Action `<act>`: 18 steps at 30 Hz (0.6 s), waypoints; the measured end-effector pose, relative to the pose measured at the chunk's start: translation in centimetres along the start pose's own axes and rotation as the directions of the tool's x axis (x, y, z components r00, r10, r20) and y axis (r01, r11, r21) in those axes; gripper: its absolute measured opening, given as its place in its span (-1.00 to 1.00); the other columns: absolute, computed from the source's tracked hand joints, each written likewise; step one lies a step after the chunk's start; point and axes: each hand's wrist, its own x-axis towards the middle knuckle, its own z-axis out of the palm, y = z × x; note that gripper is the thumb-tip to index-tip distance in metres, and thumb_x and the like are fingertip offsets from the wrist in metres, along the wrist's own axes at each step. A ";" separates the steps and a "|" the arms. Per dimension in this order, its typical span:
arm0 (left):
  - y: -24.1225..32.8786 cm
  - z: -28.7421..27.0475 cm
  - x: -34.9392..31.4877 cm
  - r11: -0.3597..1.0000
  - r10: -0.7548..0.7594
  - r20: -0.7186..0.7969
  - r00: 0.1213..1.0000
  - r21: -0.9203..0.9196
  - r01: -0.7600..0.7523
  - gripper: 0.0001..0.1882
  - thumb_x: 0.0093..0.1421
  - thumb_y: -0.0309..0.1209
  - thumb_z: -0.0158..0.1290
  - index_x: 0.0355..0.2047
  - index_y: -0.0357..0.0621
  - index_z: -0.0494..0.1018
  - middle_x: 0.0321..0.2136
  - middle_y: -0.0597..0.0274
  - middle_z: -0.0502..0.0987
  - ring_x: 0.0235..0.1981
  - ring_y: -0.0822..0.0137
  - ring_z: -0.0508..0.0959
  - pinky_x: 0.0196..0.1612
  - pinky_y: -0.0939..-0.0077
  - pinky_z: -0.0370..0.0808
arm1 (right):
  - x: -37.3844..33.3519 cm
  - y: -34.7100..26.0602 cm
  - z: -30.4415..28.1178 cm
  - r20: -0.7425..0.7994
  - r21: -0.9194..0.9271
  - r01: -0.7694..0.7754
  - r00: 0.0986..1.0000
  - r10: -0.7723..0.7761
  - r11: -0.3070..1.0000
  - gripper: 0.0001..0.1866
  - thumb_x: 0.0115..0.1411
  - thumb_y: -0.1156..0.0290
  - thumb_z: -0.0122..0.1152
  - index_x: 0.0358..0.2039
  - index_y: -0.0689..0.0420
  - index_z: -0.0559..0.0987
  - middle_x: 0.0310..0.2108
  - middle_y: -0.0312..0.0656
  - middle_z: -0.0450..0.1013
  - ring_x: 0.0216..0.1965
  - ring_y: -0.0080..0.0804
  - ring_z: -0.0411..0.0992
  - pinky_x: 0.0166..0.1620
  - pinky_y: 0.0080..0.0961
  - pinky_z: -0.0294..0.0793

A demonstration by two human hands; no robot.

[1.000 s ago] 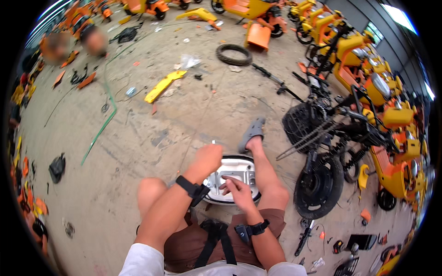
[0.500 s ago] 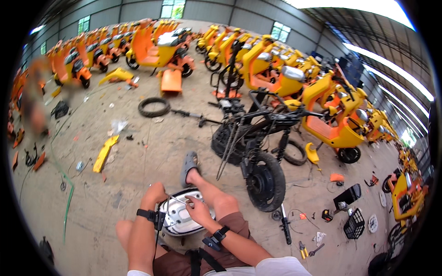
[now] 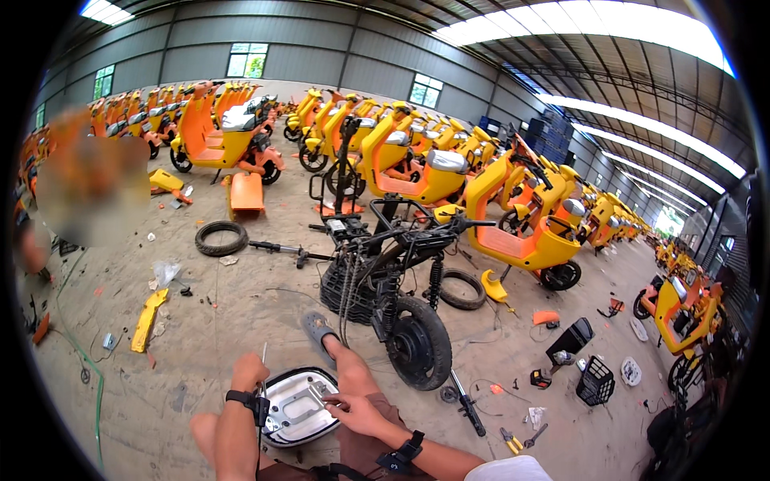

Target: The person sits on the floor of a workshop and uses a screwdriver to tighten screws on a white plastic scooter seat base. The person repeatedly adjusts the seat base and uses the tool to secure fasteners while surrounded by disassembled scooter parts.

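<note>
In front of me, between my legs, rests a white oval seat base (image 3: 298, 429) with a dark rim, its underside up. A grey metal bracket (image 3: 298, 407) lies across its middle. My left hand (image 3: 250, 373) is closed round a thin metal rod-like tool (image 3: 265, 350), which points up past the fingers beside the base's left edge. My right hand (image 3: 358, 412) reaches over the base's right side, its fingertips pinched at the bracket's right end; whatever they grip is too small to make out.
A stripped scooter frame (image 3: 393, 272) with a rear wheel (image 3: 419, 343) stands just ahead. Loose tyres (image 3: 221, 239), yellow panels (image 3: 148, 319), pliers (image 3: 510, 440), a wrench (image 3: 535, 436) and a black basket (image 3: 596, 380) lie about. Rows of yellow scooters (image 3: 513, 232) stand beyond.
My view has tilted up and turned right. The rod, earlier slanting between my hands over the base, now points up from my left hand. My right hand has shifted to the base's right side.
</note>
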 end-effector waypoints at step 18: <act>-2.8 4.1 0.2 0.978 0.154 -0.079 0.985 -0.131 -0.164 -0.72 0.00 -0.20 0.17 -0.44 -0.16 0.61 -0.40 -0.08 0.61 -0.35 -0.04 0.63 -0.29 0.12 0.55 | 17.4 -5.5 1.4 0.443 -0.057 0.117 0.893 -0.080 0.991 -0.40 0.15 0.48 0.21 0.22 0.23 0.31 -0.02 -0.12 0.44 -0.28 -0.51 0.49 -0.31 -0.58 0.53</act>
